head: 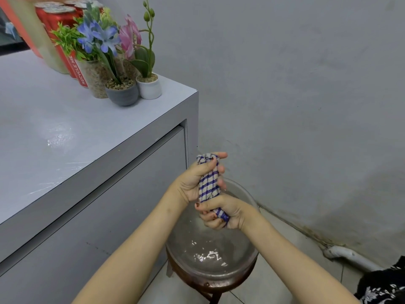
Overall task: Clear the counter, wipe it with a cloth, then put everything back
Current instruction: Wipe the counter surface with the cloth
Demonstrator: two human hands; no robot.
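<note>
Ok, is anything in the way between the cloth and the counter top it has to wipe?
Nothing visible blocks the path: the cloth, above the bowl, has open air up to the counter. Flower pots and red cans occupy its far corner.

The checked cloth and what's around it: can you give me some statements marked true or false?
The left hand and right hand both grip the checked cloth. True.
The cloth is spread out flat. False: it is twisted up and held above the glass bowl.
The bowl sits on a wooden stool. True.
The potted plants stand on the floor. False: the potted plants stand on the counter.
</note>
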